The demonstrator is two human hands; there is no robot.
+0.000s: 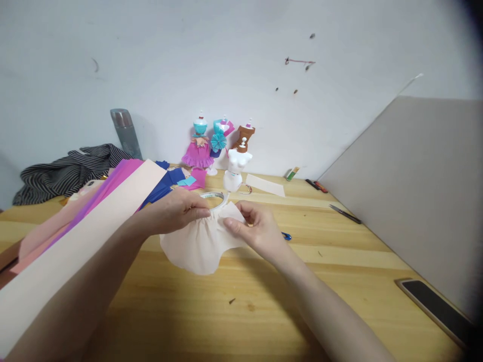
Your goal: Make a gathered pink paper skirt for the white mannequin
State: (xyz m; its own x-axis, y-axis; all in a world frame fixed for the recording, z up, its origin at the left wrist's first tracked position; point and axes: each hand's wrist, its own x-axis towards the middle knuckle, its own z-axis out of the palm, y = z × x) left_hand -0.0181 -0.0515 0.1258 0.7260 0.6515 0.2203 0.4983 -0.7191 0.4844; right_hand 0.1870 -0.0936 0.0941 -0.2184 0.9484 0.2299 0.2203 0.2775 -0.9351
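A cream sheet of crepe paper (199, 246), gathered into pleats along its top edge, hangs between my two hands over the table. My left hand (181, 207) pinches the gathered edge at its left part. With thumb and fingers, my right hand (254, 223) grips the flatter right end of the paper. Just behind the paper lies a roll of tape (222, 197), partly covered by it. Beyond my hands stands a bare white mini dress form (234, 171).
Three dressed mini mannequins stand by the wall, one in a pink skirt (198, 153). Coloured crepe sheets (94, 211) and a striped cloth (71, 173) lie left. A paper strip (265, 185), a glue stick (292, 174), a pointed craft knife (345, 213) and a phone (433, 311) lie right.
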